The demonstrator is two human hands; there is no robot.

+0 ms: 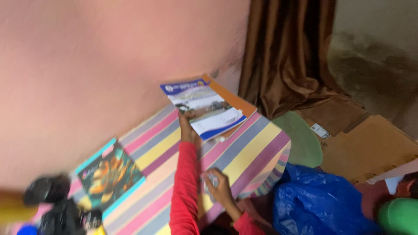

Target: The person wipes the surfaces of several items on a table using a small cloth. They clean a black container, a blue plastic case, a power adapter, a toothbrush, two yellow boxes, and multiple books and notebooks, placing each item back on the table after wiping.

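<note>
My left hand [188,127], in a red sleeve, reaches across a striped tablecloth [248,156] and grips the near edge of a stack of booklets [208,109]. The top booklet is blue and white with a photo on its cover, and an orange one lies beneath it. The stack sits at the far end of the table against the pink wall. Near the table's front edge, my right hand [219,187] has its fingers curled around a small pale object [210,179], too blurred to identify.
A teal-bordered book with an orange pattern [109,173] lies on the left of the cloth, beside blurred black objects [48,189]. Right of the table are a brown curtain [287,52], a green round seat [301,140], flattened cardboard [370,148] and a blue plastic bag [318,204].
</note>
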